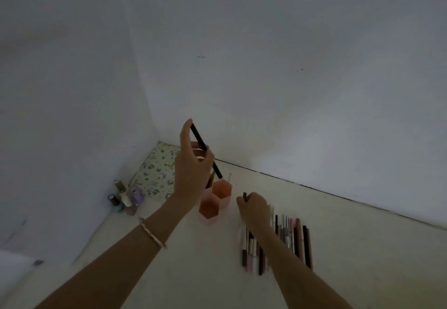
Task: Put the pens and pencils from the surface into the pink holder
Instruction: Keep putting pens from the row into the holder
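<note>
The pink holder [219, 198], made of hexagonal cells, stands on the pale surface near the wall corner. My left hand [192, 168] is raised above it and holds a black pen [205, 150] slanted, its lower tip over the far cell. A brown pencil stands in a cell behind that hand. My right hand [254, 208] rests to the right of the holder, fingers closed on a dark pen [244, 196] whose end pokes up. A row of several pens and pencils [287, 241] lies on the surface under and right of my right forearm.
Several small nail polish bottles [125, 198] stand at the left by the wall. A patterned cloth pad [154, 173] lies in the corner behind the holder. White walls close in the left and back sides. A bracelet sits on my left wrist.
</note>
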`<control>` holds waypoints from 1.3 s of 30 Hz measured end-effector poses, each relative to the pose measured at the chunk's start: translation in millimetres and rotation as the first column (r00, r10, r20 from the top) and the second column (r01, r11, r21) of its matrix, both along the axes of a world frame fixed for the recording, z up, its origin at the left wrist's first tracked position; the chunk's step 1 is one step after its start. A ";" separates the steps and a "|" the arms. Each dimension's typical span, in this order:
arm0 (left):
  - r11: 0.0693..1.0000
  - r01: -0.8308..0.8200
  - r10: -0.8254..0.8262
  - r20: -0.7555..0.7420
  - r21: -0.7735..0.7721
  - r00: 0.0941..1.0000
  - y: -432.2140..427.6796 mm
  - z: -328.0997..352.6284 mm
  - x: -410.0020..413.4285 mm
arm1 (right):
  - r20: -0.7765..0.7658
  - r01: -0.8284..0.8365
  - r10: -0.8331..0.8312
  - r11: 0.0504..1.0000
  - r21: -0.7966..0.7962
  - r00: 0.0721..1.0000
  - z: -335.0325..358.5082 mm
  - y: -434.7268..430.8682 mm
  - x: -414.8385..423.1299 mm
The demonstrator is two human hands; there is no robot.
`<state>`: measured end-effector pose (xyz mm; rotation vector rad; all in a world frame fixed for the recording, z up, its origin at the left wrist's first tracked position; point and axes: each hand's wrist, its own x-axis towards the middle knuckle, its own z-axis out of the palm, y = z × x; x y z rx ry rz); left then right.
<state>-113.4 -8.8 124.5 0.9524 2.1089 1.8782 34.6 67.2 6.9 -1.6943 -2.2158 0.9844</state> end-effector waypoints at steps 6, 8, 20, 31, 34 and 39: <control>0.988 -0.075 0.062 -0.099 -0.135 0.993 -11.9 -22.3 -21.9 | -0.448 0.233 -0.175 0.970 0.077 0.877 50.2 29.8 -3.2; 0.973 -0.070 0.028 -0.190 -0.219 0.981 -17.3 -35.6 -18.9 | -0.579 0.246 -0.137 0.962 0.114 0.804 65.9 27.6 -7.3; 0.942 -0.222 0.083 -0.465 -0.253 0.882 -30.3 -43.5 -28.9 | -0.479 -0.078 0.269 0.921 0.382 0.836 75.7 -20.9 -52.6; 0.903 0.163 -0.271 -0.230 -0.398 0.935 -15.1 -29.6 64.2 | -0.398 0.076 0.139 0.875 0.479 0.907 50.7 -6.6 -3.6; 0.648 0.281 -0.435 -0.042 -0.708 0.899 -5.4 -67.8 96.5 | -0.398 0.143 0.027 0.909 0.392 0.917 50.3 8.5 22.2; 0.353 0.299 -0.441 0.124 -0.887 0.889 3.2 -119.8 127.6 | -0.348 0.146 -0.037 0.945 0.292 0.937 40.5 22.7 56.6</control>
